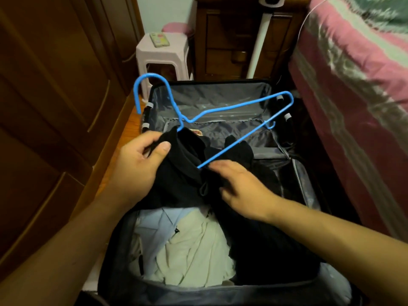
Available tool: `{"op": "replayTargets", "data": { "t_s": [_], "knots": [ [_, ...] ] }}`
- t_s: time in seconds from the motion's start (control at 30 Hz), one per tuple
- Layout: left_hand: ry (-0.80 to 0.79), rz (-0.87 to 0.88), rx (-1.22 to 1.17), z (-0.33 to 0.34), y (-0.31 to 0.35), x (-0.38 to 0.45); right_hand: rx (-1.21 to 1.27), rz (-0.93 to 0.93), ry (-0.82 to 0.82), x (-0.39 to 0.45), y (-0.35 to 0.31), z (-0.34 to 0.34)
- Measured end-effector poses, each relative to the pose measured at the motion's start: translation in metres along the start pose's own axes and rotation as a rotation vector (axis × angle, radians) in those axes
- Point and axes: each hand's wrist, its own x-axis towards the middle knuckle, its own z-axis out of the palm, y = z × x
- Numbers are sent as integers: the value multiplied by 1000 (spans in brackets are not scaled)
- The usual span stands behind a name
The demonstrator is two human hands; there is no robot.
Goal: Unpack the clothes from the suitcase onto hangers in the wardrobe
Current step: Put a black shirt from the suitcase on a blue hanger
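Grey-lined suitcase (212, 102) lies open, pale shirts inside. Over it, the black garment (176, 173) hangs from the left hand (136, 164), which pinches its collar; the right hand (240, 184), fingers loosely extended, touches the fabric. Half-threaded, the blue hanger (220, 111) could slip out.

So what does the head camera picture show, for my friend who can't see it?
Two bare hands work a black garment onto a blue plastic hanger above an open dark suitcase; the left hand grips its collar, the right hand rests on the cloth. Pale blue and cream clothes lie inside.
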Motion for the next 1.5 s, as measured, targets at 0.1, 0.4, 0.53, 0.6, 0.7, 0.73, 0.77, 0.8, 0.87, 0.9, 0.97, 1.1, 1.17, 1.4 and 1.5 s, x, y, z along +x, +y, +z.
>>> {"op": "replayTargets", "data": {
  "t_s": [0.1,0.4,0.53,0.6,0.7,0.73,0.77,0.8,0.87,0.9,0.97,1.1,1.17,1.4,1.5],
  "knots": [
    [-26,16,-64,3,8,-8,41,-58,0,9,-13,19],
    [84,-36,-18,-49,-18,2,-749,257,-158,1,43,-23],
    [-152,113,290,-57,-31,2,-726,199,85,-14,80,-81],
    [-231,209,365,-49,-29,5,-736,108,108,-23,88,-95],
    [-311,244,518,-42,-31,8,-704,8,228,-19,69,-111],
    [-321,246,574,-39,-32,9,-677,-63,315,-16,50,-116],
    [-331,249,611,-35,-33,8,-619,-160,393,-12,30,-118],
    [-340,257,618,-31,-33,7,-540,-242,446,-10,10,-115],
    [-326,277,586,-22,-29,5,-319,-276,491,-8,-15,-107],
    [-308,283,570,-18,-25,5,-183,-225,485,-8,-17,-104],
    [-240,311,538,-12,-15,2,-77,-114,375,-7,-5,-99],
    [-100,348,483,-6,11,0,-257,15,91,-4,14,-87],
    [-45,320,447,-11,40,12,-242,-8,237,2,1,-100],
    [-69,358,444,-64,269,114,-247,-57,306,44,-138,-316],
    [-121,365,445,-102,392,157,-205,-48,296,53,-210,-428]
  ]
}}
